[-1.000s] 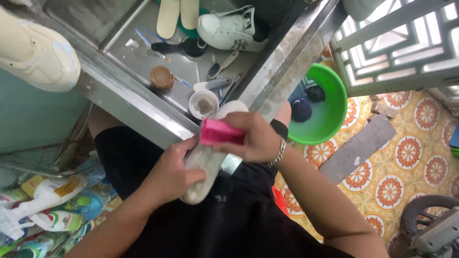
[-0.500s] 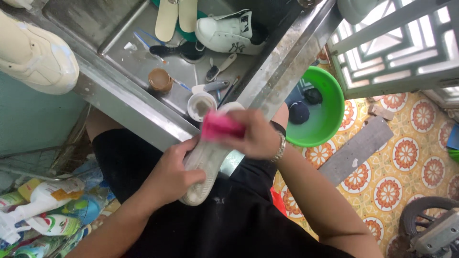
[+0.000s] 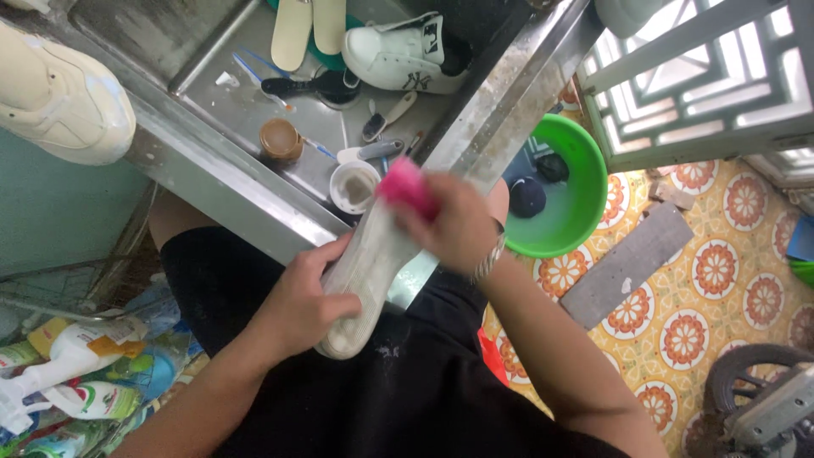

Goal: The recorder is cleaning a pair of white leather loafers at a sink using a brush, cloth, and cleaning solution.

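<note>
My left hand grips a long pale shoe insole by its lower end, holding it over my lap at the edge of the steel sink. Against the insole's upper end my right hand presses a pink sponge; that hand is motion-blurred and wears a metal bracelet. Both hands are closed on what they hold.
In the sink lie a white sneaker, two insoles, brushes, a brown jar and a small white cup. A cream sneaker rests at left. A green basin stands on the patterned tile floor; spray bottles lie lower left.
My right hand has slid the pink sponge up along the insole toward its upper end. My left hand keeps its hold on the lower end.
</note>
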